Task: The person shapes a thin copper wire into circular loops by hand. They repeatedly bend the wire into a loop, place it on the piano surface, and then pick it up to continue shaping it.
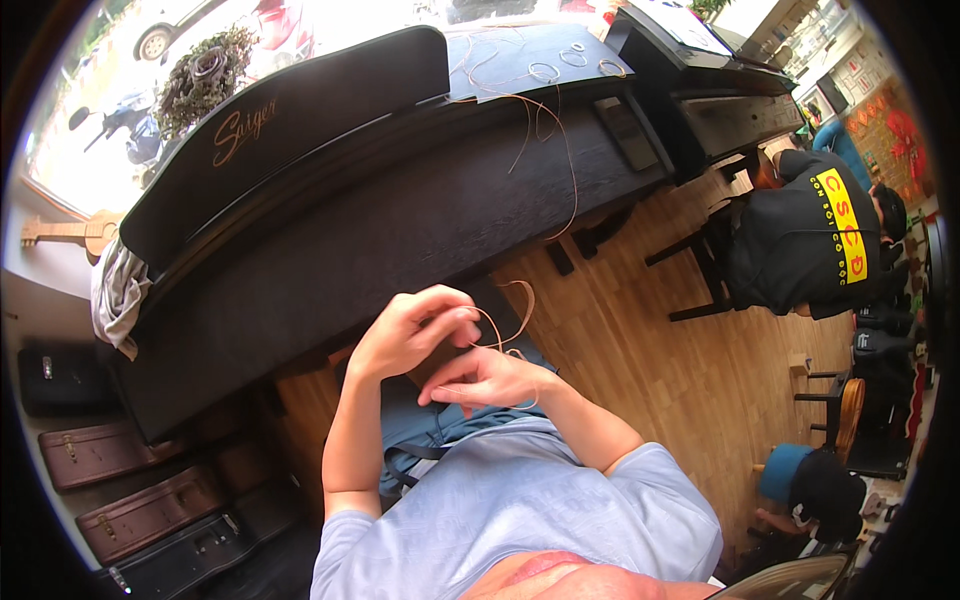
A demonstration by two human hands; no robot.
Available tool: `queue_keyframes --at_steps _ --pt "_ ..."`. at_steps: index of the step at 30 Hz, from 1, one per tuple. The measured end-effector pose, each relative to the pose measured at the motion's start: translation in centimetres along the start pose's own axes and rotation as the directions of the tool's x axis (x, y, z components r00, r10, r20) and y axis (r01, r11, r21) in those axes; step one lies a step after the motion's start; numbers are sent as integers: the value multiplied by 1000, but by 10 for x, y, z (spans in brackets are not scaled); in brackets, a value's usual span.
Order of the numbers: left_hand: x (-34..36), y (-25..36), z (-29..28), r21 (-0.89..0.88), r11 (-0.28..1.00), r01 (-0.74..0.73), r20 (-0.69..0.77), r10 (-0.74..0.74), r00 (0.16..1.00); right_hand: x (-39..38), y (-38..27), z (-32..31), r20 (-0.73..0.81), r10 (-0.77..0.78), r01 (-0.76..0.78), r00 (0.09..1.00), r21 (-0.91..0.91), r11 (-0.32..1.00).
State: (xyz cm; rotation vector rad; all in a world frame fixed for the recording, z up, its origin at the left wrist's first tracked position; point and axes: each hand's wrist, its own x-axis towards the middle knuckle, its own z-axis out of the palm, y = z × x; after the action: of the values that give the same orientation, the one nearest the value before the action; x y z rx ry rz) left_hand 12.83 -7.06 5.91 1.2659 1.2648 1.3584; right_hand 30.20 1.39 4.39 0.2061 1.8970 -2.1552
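Observation:
Above my lap, my left hand (418, 328) has its fingers curled, with a thin tan strand (532, 298) at the fingertips. Just below and to the right, my right hand (488, 380) is bent inward, thumb and fingers drawn together. The strand rises in a loose loop right of the hands and passes by the right hand and wrist. Whether it is cord, wire or a thin strip cannot be made out. Fingers hide part of its course between the hands.
Ahead stands a long black piano-like desk (420, 215). On its blue-grey sheet (590, 50) lie several tan strands and small rings; one long strand (574, 170) hangs over the front edge. A dark phone-like slab (626, 132) lies nearby. A person (800, 235) sits at the right; brown cases (150, 510) stand lower left.

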Motion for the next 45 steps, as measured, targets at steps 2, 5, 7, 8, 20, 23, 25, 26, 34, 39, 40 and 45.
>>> queue_keyframes --at_steps 2,5,7,8,20,23,25,26,34,39,40,45 --pt "-10 24 -13 -15 990 142 -140 -143 980 -10 -4 -6 15 39 -39 999 3 999" --pt "-34 59 -41 227 974 18 -356 65 932 -29 14 -23 -92 105 -99 990 72 993" --pt "-47 94 -60 626 776 -74 -237 280 930 -46 24 -32 -311 28 27 950 171 985" --pt "-52 112 -62 694 718 -60 -221 291 931 -54 29 -40 -325 -2 98 946 278 955" --pt "-31 205 -89 964 249 -97 47 199 979 -120 44 -86 -561 -169 438 811 389 811" --pt "-21 216 -94 939 335 -74 28 141 990 -141 45 -92 -671 -257 549 695 265 793" --pt "-13 221 -91 917 395 -53 14 100 995 -157 49 -95 -696 -292 569 655 201 797" --pt "-9 223 -89 905 424 -40 9 77 997 -163 52 -96 -722 -293 584 627 186 790" --pt "16 223 -77 776 631 24 26 -70 997 -197 89 -120 -878 -191 679 438 184 711" --pt "47 210 -93 727 687 1 323 -343 882 -209 103 -141 -905 -193 725 378 160 670" --pt "54 212 -92 708 705 -35 375 -334 865 -209 102 -149 -920 -196 734 340 130 667" --pt "94 221 -81 444 862 -246 644 -115 757 -218 103 -178 -931 -210 800 299 124 588"
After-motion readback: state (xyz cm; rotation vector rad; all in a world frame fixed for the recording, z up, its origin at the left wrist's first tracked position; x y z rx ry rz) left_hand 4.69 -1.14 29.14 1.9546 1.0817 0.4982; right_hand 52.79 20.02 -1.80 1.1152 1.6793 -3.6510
